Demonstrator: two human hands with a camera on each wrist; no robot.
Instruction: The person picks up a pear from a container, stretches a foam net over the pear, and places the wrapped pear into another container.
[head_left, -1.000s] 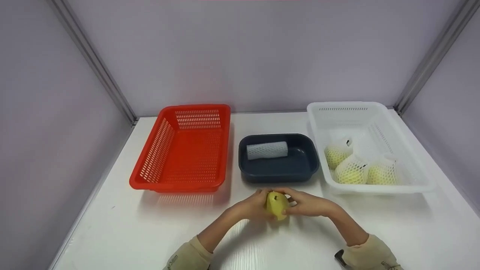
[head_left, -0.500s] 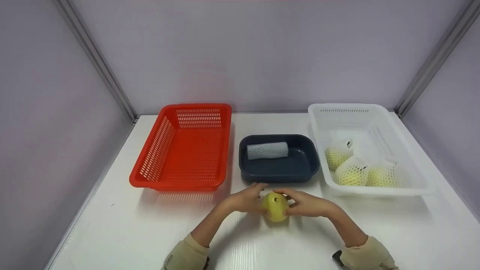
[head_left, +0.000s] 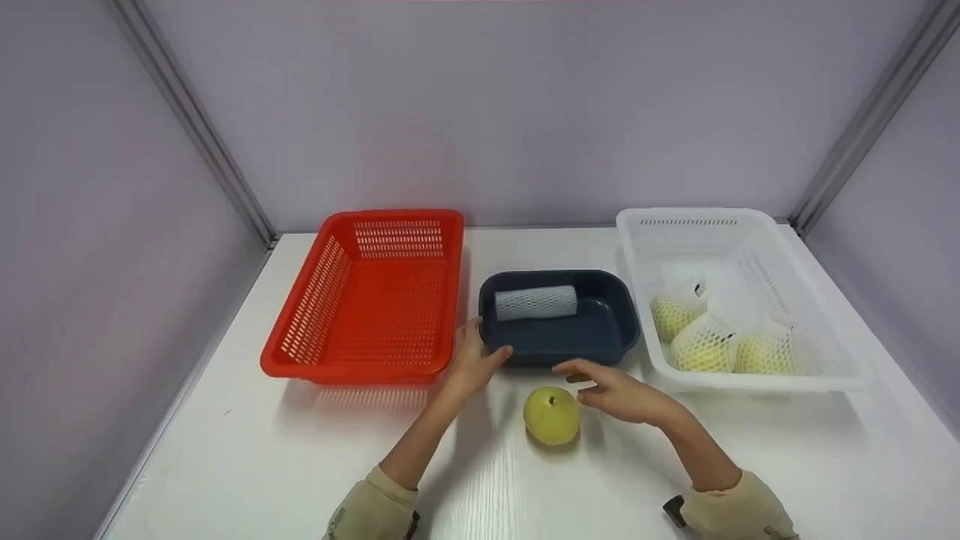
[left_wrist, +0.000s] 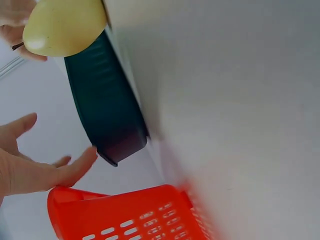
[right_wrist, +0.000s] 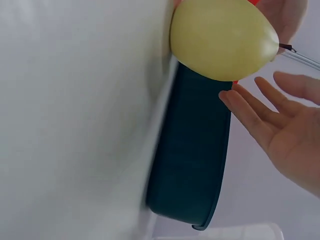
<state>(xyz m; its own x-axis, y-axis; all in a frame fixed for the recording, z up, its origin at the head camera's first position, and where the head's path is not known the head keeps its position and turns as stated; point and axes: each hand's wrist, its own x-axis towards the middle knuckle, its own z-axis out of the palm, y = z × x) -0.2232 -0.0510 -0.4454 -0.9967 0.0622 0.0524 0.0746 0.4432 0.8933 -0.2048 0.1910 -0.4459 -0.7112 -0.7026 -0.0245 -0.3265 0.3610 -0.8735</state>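
A bare yellow pear (head_left: pixel 551 416) stands stem-up on the white table, with neither hand gripping it. My left hand (head_left: pixel 471 365) is at the near left corner of a dark blue tub (head_left: pixel 559 356), its thumb and fingers spread and holding nothing. In the left wrist view its fingers (left_wrist: pixel 75 167) lie close to the rim; contact I cannot tell. Just right of the pear, my right hand (head_left: pixel 616 391) hovers with fingers loosely extended; the right wrist view shows a gap between hand and pear. Inside the tub lies a white foam net sleeve (head_left: pixel 535 302).
A red slotted basket (head_left: pixel 356 369) stands left of the tub, close to my left hand. To the right, a white basket (head_left: pixel 750 380) holds several pears in foam nets (head_left: pixel 703 349). Walls (head_left: pixel 540 112) enclose the back and sides.
Both hands were around the pear; the left has let go and moved up and left to the tub's corner. My right hand has drawn slightly back off the pear, which stays standing.
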